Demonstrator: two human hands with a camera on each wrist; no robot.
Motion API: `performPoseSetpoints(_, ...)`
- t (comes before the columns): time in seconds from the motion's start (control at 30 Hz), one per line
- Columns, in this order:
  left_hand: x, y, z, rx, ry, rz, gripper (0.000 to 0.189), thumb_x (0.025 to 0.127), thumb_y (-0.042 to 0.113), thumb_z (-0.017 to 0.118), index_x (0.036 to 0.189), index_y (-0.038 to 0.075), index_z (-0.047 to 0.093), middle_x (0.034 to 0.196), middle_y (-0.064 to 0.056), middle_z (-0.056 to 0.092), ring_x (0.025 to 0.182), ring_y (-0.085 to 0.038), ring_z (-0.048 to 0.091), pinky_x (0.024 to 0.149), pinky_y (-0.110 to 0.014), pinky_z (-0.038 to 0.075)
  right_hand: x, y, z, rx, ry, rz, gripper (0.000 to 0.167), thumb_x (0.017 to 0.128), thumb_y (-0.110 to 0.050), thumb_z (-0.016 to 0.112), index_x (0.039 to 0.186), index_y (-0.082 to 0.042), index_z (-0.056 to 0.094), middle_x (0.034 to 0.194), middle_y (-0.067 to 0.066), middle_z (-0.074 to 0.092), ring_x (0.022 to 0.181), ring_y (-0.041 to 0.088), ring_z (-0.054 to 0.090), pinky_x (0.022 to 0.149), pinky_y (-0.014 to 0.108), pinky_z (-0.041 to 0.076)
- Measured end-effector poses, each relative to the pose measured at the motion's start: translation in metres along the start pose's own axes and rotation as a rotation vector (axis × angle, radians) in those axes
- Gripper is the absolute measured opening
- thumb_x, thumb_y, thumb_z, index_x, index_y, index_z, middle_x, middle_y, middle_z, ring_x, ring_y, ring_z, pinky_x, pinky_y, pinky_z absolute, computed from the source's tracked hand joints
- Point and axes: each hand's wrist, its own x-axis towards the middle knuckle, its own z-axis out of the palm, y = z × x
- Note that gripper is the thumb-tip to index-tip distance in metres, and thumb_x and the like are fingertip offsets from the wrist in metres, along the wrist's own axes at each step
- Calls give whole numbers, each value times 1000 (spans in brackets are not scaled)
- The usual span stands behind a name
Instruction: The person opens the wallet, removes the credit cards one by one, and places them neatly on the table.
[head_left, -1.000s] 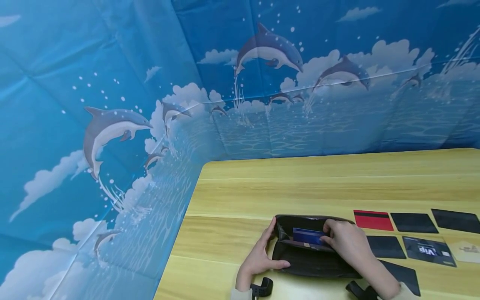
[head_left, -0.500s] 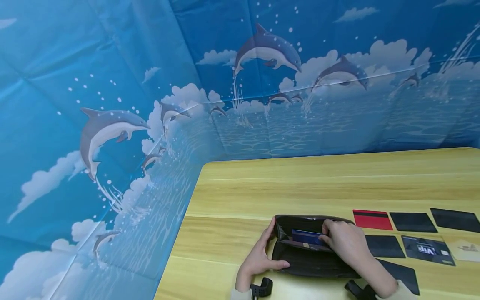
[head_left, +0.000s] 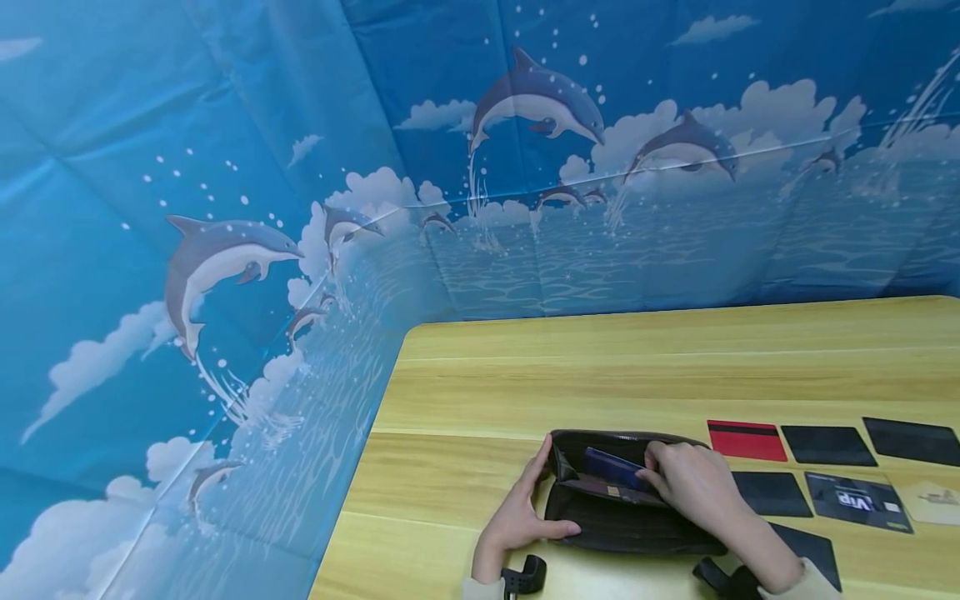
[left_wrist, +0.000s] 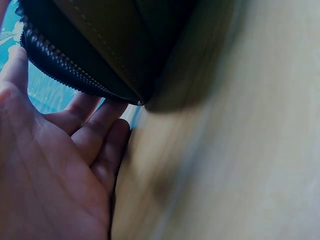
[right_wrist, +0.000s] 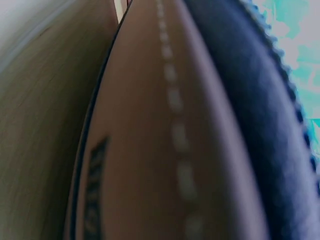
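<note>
An unzipped dark wallet (head_left: 633, 529) lies on the table with its mouth spread wide. My left hand (head_left: 517, 525) grips its left end, the thumb on the front flap and the fingers at the back edge. In the left wrist view the palm (left_wrist: 45, 165) is beside the wallet's toothed zip (left_wrist: 60, 57). Inside the wallet, my right hand (head_left: 697, 483) pinches a blue card (head_left: 611, 467) by its right part, which the fingers hide. The card slants down to the right. The right wrist view holds only the stitched wallet wall (right_wrist: 145, 125) up close, without the hand.
Right of the wallet, several cards lie spread in rows: a red card (head_left: 746, 440), black ones such as this black card (head_left: 828, 445), a VIP card (head_left: 858, 502) and a cream card (head_left: 930, 500). A dolphin-print curtain (head_left: 525, 250) borders the wooden table (head_left: 450, 392).
The blue card has tipped from nearly level to slanting, its left end now higher than its right. My right hand has shifted barely; the left hand and wallet stay put.
</note>
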Motion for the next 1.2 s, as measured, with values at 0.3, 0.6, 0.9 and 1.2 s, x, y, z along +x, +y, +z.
performPoseSetpoints(0.3,0,0,1,9,-2,-23,117,70,9,84,154,28,4,156,3,13,140,-20,18,112,-40,17,0,0,1,-12,-7,7,32,77,-23,80,65,-19,51,51,-12,35,42,6,33,37,25,27)
performPoseSetpoints(0.6,1,1,1,6,-3,-17,117,70,9,84,154,28,5,156,3,14,139,-20,21,111,-39,20,-3,-1,-2,29,-5,40,24,81,-24,76,68,-18,56,49,-13,34,42,6,32,38,26,27)
performPoseSetpoints(0.9,1,-1,0,8,6,4,116,70,11,85,154,26,6,155,1,19,135,-20,29,110,-36,24,-7,4,7,136,213,12,23,74,-19,81,71,-21,58,55,-19,43,45,-3,35,39,20,30)
performPoseSetpoints(1.2,-1,1,1,7,22,-13,116,70,12,85,154,27,7,155,1,18,134,-19,30,110,-36,24,-9,3,12,232,356,40,26,72,-14,80,80,-16,55,59,-17,50,48,-5,45,39,21,35)
